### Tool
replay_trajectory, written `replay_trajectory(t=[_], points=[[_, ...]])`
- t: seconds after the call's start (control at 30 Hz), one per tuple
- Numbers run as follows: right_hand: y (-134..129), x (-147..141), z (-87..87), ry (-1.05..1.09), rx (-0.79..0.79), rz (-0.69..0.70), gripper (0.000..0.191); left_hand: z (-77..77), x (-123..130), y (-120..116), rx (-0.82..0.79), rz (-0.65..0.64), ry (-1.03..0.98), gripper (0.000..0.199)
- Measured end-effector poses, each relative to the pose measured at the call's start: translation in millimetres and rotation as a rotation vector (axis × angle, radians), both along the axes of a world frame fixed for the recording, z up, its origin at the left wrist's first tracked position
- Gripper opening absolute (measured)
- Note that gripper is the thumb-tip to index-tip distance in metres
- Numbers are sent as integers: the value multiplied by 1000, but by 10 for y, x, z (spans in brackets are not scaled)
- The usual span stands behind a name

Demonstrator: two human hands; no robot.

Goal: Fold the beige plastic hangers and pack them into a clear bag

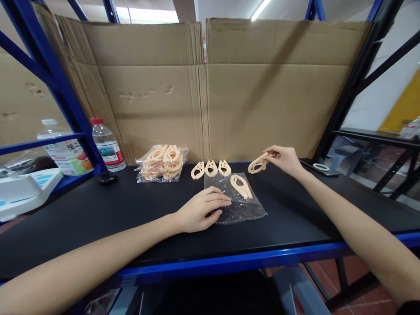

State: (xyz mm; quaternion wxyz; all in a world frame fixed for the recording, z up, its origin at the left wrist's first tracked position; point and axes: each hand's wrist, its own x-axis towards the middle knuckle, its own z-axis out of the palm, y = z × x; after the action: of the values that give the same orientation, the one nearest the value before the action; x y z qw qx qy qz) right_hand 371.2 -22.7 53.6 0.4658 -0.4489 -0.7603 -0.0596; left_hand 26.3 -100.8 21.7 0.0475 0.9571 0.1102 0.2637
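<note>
My right hand [282, 160] pinches a beige plastic folding hanger [252, 168], folded into a teardrop loop, just above the table on the right. My left hand [201, 210] lies with fingers stretched out, fingertips resting on the left part of a clear plastic bag [244, 213]. Another folding hanger [241, 186] lies tilted at the bag; whether it is inside or on top I cannot tell. Behind the bag, a short row of folding hangers includes a left one [197, 170], a middle one [211, 168] and a right one [225, 168].
Filled clear bags of hangers [162, 164] are piled at the back left. Farther left stand a red-capped water bottle [107, 144] and a dark mouse-like object [106, 177]. A phone [328, 172] with a pale ring lies back right. Cardboard [278, 96] walls the black tabletop [147, 201].
</note>
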Motion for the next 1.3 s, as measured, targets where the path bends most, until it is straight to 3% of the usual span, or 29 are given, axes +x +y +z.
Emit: replay_trajectory(t=[0.2, 0.33, 0.47, 0.6, 0.8, 1.0, 1.13, 1.3], points=[[-409, -455, 195, 203, 111, 137, 23, -8, 8, -8, 11, 19, -4, 34], [-781, -689, 343, 114, 116, 321, 16, -2, 8, -21, -6, 39, 20, 35], [-1031, -744, 428, 97, 61, 551, 11, -5, 7, -22, 1, 37, 19, 37], [-1198, -797, 435, 58, 35, 705, 10, -20, 4, -15, 20, 71, 21, 41], [-1355, -1000, 305, -243, -36, 773, 3, -15, -1, -31, 27, 70, 8, 45], [-1439, -1110, 196, -403, 89, 712, 8, -7, 23, -38, 39, 50, -31, 46], [-1469, -1192, 120, -582, 226, 554, 18, -14, 34, -24, 45, 30, -84, 49], [-1431, -1398, -146, -765, 445, 318, 22, -8, 28, -22, 16, -4, -53, 55]])
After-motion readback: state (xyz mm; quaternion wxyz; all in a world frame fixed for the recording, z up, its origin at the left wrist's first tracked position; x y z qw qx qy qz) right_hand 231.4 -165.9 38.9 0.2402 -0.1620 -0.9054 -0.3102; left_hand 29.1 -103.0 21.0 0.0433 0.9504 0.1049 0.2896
